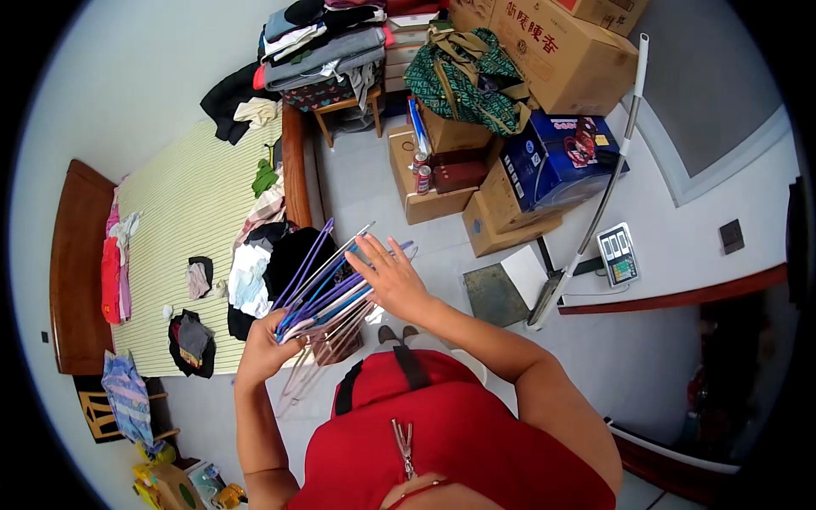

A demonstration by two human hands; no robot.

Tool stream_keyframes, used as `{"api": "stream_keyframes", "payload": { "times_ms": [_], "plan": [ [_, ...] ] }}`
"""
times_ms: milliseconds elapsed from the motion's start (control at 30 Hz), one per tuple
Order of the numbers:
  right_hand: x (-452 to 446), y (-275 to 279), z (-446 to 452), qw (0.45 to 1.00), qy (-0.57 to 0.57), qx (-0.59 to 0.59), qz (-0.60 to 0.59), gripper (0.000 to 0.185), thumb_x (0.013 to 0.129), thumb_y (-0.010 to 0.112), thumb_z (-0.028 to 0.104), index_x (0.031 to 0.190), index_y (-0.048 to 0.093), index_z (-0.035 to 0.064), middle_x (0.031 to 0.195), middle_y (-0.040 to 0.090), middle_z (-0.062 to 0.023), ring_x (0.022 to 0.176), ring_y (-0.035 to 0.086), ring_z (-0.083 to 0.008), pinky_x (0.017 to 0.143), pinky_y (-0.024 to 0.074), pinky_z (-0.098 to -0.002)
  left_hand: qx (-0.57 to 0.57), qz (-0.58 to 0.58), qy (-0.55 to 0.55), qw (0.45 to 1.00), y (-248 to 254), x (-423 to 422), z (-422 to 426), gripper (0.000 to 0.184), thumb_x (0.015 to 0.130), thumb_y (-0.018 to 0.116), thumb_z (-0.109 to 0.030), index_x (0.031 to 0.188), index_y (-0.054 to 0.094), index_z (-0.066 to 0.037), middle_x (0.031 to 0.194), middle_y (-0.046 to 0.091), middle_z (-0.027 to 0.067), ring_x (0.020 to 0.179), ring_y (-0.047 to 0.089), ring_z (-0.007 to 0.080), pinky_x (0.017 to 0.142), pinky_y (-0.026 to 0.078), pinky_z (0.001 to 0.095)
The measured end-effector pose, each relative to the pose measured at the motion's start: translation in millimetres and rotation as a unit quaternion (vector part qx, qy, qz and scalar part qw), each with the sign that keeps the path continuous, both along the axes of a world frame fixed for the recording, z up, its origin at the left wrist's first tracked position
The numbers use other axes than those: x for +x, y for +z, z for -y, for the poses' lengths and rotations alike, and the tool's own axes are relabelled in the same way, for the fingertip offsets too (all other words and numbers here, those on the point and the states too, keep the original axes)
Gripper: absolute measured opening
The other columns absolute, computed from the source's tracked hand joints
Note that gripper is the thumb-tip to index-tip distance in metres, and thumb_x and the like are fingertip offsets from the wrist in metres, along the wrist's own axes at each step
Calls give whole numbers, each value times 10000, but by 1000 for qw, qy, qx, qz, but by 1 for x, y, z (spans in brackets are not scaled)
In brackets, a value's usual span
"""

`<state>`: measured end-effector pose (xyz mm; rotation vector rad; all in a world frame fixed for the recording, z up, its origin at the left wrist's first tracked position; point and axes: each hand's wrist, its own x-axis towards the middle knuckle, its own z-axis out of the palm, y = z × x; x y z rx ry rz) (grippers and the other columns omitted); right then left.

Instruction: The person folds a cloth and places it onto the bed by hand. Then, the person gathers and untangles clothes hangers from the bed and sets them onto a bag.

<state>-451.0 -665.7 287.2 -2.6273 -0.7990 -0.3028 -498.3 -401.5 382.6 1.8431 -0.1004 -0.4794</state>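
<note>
A bundle of clothes hangers (pixel 327 293), purple, blue, white and pinkish, is held in front of my red top. My left hand (pixel 265 347) is closed around one end of the bundle, with the thumb across it. Against the far side of the hangers, my right hand (pixel 389 276) has its fingers spread and stretched out. Its fingertips overlap the hanger ends; whether the palm touches them I cannot tell. Behind the bundle, a black garment (pixel 293 259) and a white garment (pixel 249 280) lie at the edge of the bed.
A bed with a striped mat (pixel 183 187) stands at the left, with scattered clothes on it. Folded clothes (pixel 327 59) are piled at the back. Cardboard boxes (pixel 552 59), a green patterned bag (pixel 467 76), a mop (pixel 612 178) and a scale (pixel 618 255) are to the right.
</note>
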Motion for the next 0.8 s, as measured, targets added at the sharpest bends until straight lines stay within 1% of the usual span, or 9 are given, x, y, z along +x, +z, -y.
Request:
{"api": "stream_keyframes", "payload": {
  "times_ms": [133,200,233,267,467,567,700,733,800],
  "plan": [
    [5,10,15,997,63,-12,-39,895,642,773,212,1418,337,118,1463,302,-165,1375,268,-310,1107,194,-517,66,181,-167,967,9,30,9,309,658,669,-163,905,622,17,818,580,166,761,566,319,722,462,365],
    [3,18,16,992,99,-5,-82,910,629,783,230,1416,342,115,1434,349,-159,1351,307,-318,1098,209,-525,40,236,-209,948,0,38,10,231,653,634,-154,813,598,8,766,563,162,727,562,327,672,458,400],
    [7,22,17,989,104,-13,-101,952,608,808,257,1421,331,118,1415,374,-152,1336,326,-324,1091,218,-533,31,192,-223,955,-5,42,9,193,653,623,-150,759,574,3,727,546,166,700,553,335,653,449,409],
    [10,25,19,984,120,-12,-132,948,613,809,257,1420,332,123,1386,399,-150,1312,350,-328,1084,233,-534,29,173,-241,955,-11,45,7,256,638,658,-159,816,598,14,775,575,170,717,562,326,677,466,388],
    [20,26,21,936,130,-5,-328,956,573,836,204,1401,366,109,1306,454,-159,1219,432,-344,1040,341,-427,-17,184,-178,966,-35,52,14,246,580,650,-86,754,548,54,719,551,191,705,551,367,644,448,417],
    [41,26,22,928,138,7,-346,972,540,847,177,1390,383,94,1289,467,-167,1203,444,-354,1018,359,-406,5,206,-157,966,-33,59,21,242,574,651,-80,739,535,53,724,547,194,724,546,384,652,448,428],
    [107,0,54,947,173,108,-247,721,723,719,228,1359,424,60,1322,457,-180,1236,427,-358,1030,336,-427,40,220,-183,957,-27,88,34,232,577,648,-79,706,501,46,713,520,194,742,531,381,662,435,439],
    [119,12,44,961,131,141,-200,530,844,578,241,1320,466,38,1343,449,-187,1263,406,-363,1059,293,-435,19,221,-169,960,-30,96,41,234,578,642,-79,692,478,42,698,493,195,747,516,378,661,421,440],
    [158,5,47,974,120,104,-158,458,887,520,231,1303,490,41,1354,445,-186,1268,400,-361,1070,270,-437,18,198,-181,963,-23,114,55,238,580,641,-81,694,474,44,702,492,198,753,515,382,656,416,439]
  ]
}}
